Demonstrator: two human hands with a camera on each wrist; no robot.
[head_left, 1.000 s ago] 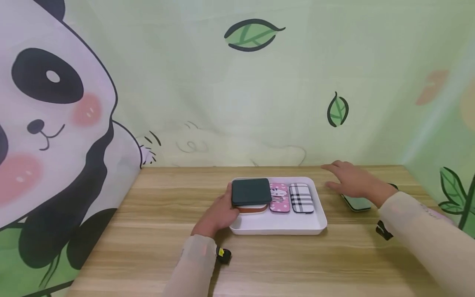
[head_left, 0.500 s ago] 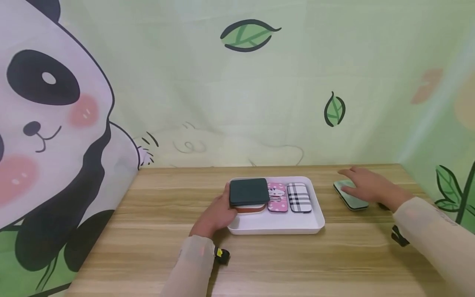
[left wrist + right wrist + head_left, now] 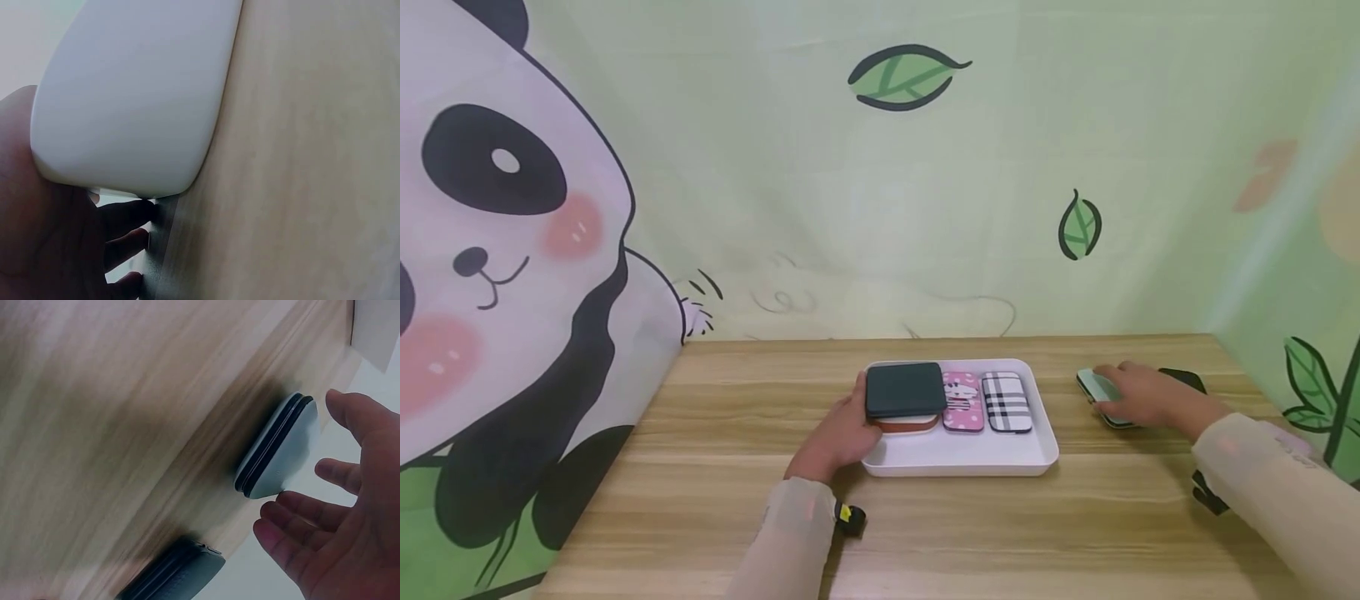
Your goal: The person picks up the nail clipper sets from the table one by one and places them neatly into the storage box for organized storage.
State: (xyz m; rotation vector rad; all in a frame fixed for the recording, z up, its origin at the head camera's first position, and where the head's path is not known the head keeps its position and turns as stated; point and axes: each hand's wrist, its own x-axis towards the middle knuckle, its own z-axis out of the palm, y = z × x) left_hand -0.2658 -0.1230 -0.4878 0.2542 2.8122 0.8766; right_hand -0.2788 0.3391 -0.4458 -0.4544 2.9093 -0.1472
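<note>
My left hand [image 3: 838, 429] grips the left end of a white tray [image 3: 962, 454], the end wall filling much of the left wrist view. Inside the tray, a dark green flat case [image 3: 906, 390] lies over a brown-and-white one [image 3: 908, 424]. Beside them are a pink case with white dots [image 3: 962, 400] and a black-and-white plaid case [image 3: 1007, 402]. My right hand [image 3: 1138, 393] reaches over a pale green flat case [image 3: 1093, 385] on the table. In the right wrist view, the fingers are spread around the green case [image 3: 284, 453], thumb apart from the other fingers.
Right of the green case, partly behind my right hand, lies a black case [image 3: 1183, 378]. The wooden table [image 3: 715, 467] meets a pale green wall cloth [image 3: 775, 183] with a panda and leaves. Black straps sit at both wrists.
My right hand moved right, away from the tray side, then came down over the pale green case. The black case behind it shows more now. My left hand keeps its hold on the tray.
</note>
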